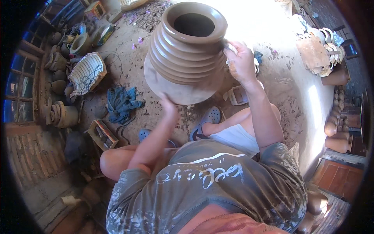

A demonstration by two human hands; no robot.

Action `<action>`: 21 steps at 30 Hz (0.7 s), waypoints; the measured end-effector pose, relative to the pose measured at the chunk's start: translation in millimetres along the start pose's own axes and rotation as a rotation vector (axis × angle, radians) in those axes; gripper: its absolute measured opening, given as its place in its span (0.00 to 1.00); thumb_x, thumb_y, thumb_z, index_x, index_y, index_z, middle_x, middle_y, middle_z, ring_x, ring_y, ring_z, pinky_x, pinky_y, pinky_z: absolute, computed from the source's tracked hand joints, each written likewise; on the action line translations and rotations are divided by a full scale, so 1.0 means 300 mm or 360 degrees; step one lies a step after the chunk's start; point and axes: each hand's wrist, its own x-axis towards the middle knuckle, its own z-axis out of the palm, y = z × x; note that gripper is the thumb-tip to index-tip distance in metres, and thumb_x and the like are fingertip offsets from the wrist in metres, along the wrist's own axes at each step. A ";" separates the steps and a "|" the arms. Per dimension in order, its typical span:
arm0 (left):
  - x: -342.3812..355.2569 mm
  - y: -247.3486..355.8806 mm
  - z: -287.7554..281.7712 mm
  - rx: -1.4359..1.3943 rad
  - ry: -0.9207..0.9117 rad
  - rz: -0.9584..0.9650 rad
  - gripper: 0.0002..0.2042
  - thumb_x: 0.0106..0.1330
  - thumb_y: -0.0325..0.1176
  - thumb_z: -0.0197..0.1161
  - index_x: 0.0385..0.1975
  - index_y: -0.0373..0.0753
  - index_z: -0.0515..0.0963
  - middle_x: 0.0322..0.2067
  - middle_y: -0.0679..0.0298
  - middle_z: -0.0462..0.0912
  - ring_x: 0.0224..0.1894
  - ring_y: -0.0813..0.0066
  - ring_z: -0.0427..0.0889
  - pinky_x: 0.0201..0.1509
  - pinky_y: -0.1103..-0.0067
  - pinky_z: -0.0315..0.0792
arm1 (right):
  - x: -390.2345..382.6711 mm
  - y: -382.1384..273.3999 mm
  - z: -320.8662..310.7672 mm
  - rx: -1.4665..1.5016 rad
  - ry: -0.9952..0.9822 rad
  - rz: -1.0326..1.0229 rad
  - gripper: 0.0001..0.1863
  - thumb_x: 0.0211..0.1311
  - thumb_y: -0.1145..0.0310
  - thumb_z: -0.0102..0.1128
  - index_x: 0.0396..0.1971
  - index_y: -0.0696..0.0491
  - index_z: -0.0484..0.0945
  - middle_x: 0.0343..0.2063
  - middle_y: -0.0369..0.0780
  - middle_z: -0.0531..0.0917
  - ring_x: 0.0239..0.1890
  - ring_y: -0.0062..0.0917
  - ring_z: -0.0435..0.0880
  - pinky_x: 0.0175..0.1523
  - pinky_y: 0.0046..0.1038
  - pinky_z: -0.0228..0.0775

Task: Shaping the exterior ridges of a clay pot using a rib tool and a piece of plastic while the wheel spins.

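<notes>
A large wet brown clay pot [186, 58] with a ridged wall and a wide round mouth stands upright on a round potter's wheel [187, 93]. My right hand [239, 62] is closed on a small pale rag [231, 49] and presses it to the pot's right side, just below the rim. At the near left edge of the wheel is my left hand [168, 103], smeared by motion. Its fingers are blurred and partly lost against the wheel, so their shape cannot be made out.
A blue-green cloth [122, 103] and a box of tools [102, 134] lie on the floor to the left, by a ribbed pale basin [89, 73]. A clear plastic container [237, 95] sits right of the wheel. Several finished pots [337, 142] line the right wall.
</notes>
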 end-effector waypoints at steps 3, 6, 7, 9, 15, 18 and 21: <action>0.126 0.239 -0.037 -0.0196 -0.0094 0.0045 0.39 0.80 0.62 0.31 0.74 0.32 0.56 0.69 0.45 0.68 0.72 0.54 0.67 0.76 0.60 0.61 | -0.004 0.024 0.011 -0.0072 0.0051 -0.0073 0.19 0.63 0.71 0.58 0.53 0.60 0.83 0.44 0.49 0.88 0.48 0.35 0.86 0.57 0.32 0.75; -0.038 0.093 0.078 0.0224 0.0491 0.0030 0.35 0.81 0.59 0.34 0.72 0.35 0.60 0.68 0.46 0.67 0.72 0.55 0.65 0.76 0.60 0.61 | -0.013 -0.007 0.025 -0.0100 0.0037 -0.0066 0.19 0.63 0.70 0.58 0.52 0.60 0.84 0.45 0.50 0.87 0.49 0.37 0.86 0.58 0.32 0.74; -0.105 -0.020 0.098 0.0278 0.0432 0.0085 0.35 0.81 0.60 0.36 0.73 0.35 0.57 0.70 0.48 0.64 0.73 0.55 0.62 0.76 0.60 0.59 | -0.007 -0.002 0.031 -0.0102 0.0029 -0.0065 0.19 0.63 0.70 0.59 0.52 0.60 0.84 0.44 0.50 0.88 0.48 0.37 0.86 0.57 0.32 0.75; -0.226 -0.127 0.072 0.0411 -0.0158 -0.0390 0.37 0.80 0.61 0.39 0.75 0.36 0.52 0.74 0.51 0.56 0.75 0.54 0.59 0.77 0.59 0.56 | -0.015 0.020 0.033 -0.0090 0.0031 -0.0054 0.19 0.63 0.70 0.59 0.52 0.60 0.83 0.44 0.50 0.88 0.48 0.38 0.86 0.57 0.33 0.75; 0.018 0.057 0.004 -0.0128 0.0092 0.0036 0.42 0.77 0.67 0.37 0.76 0.36 0.52 0.74 0.51 0.61 0.76 0.56 0.60 0.80 0.61 0.53 | -0.031 -0.007 0.013 -0.0063 0.0058 -0.0028 0.18 0.65 0.70 0.60 0.52 0.62 0.83 0.41 0.49 0.88 0.44 0.34 0.87 0.53 0.32 0.76; 0.062 0.261 -0.017 -0.0261 -0.0061 -0.0066 0.40 0.79 0.65 0.34 0.76 0.36 0.53 0.73 0.51 0.63 0.73 0.56 0.64 0.77 0.62 0.57 | -0.036 0.032 -0.001 -0.0133 0.0082 -0.0201 0.18 0.65 0.70 0.60 0.52 0.62 0.83 0.37 0.46 0.88 0.37 0.28 0.87 0.47 0.29 0.77; 0.024 -0.036 -0.014 0.0214 0.0201 0.0154 0.40 0.77 0.69 0.32 0.76 0.42 0.56 0.70 0.56 0.67 0.68 0.60 0.69 0.67 0.64 0.66 | -0.021 0.014 0.030 -0.0023 0.0022 -0.0165 0.18 0.65 0.72 0.60 0.52 0.62 0.83 0.38 0.44 0.87 0.38 0.25 0.84 0.47 0.27 0.76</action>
